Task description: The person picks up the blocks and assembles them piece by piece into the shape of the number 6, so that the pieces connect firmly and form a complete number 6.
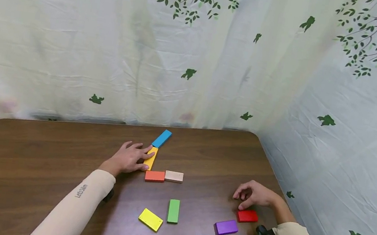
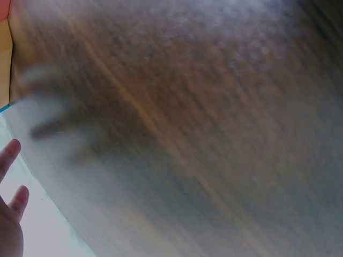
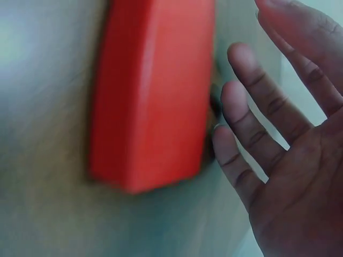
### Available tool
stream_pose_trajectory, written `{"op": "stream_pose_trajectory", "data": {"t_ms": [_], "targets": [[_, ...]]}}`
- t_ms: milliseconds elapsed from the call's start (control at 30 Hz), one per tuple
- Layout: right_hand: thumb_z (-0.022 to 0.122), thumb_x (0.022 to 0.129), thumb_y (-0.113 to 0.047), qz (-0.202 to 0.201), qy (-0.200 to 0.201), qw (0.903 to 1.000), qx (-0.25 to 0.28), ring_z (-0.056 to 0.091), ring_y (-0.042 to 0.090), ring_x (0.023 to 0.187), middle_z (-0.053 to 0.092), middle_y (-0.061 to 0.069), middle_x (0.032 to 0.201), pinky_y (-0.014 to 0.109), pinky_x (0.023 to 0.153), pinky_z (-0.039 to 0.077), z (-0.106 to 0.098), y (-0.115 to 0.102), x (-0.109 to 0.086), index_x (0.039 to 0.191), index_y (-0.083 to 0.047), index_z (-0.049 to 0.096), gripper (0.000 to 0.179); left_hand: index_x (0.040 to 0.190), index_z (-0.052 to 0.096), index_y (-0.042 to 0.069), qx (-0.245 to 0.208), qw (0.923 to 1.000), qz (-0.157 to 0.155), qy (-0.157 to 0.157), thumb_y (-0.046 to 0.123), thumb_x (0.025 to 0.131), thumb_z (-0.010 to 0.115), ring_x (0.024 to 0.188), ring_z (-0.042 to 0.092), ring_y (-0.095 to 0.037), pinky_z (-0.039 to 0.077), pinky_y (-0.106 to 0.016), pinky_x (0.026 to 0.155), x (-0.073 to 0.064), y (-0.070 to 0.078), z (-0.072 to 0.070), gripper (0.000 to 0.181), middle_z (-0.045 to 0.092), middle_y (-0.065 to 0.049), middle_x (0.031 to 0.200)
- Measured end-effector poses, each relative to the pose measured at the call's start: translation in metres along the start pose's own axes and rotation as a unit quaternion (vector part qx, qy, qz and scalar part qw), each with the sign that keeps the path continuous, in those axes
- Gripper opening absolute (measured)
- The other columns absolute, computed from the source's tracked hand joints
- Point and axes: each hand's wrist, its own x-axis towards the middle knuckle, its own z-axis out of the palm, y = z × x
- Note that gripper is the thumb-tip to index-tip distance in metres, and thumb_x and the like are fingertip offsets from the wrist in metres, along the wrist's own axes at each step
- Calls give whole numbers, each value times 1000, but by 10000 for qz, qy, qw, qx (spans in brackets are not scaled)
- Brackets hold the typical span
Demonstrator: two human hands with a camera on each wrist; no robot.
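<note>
My left hand (image 1: 127, 158) has its thumb and fingertips at the two ends of an orange-yellow block (image 1: 151, 160). That block stretches between a blue block (image 1: 161, 138) beyond it and an orange-red block (image 1: 155, 176) on its near side. A pale wooden block (image 1: 174, 176) lies end to end with the orange-red one. On the right, my right hand (image 1: 256, 194) hovers just beyond a red block (image 1: 247, 216), fingers loosely bent and holding nothing. The right wrist view shows the red block (image 3: 161, 96) beside the spread fingers. Only two fingers and part of the orange-yellow block (image 2: 4, 64) show in the left wrist view.
A green block (image 1: 173, 211) and a yellow block (image 1: 150, 220) lie in the near middle of the brown wooden table (image 1: 39, 160). Left of the red block is a purple block (image 1: 226, 227). White leaf-printed curtains (image 1: 112, 41) hang behind the table and to its right.
</note>
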Motion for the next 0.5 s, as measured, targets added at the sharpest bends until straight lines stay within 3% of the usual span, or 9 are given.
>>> {"op": "stream_pose_trajectory", "data": {"t_ms": [500], "targets": [[84,71,-18,-148,94,9992,-348,54,21,82,64,5,91,28,71,45,11,11,-35,98,-9,71,31,144,47,17,-55,10000,-11,-21,43,92,61,137,31,-43,14,-66,108,0,-1,0,60,34,-9,154]]}}
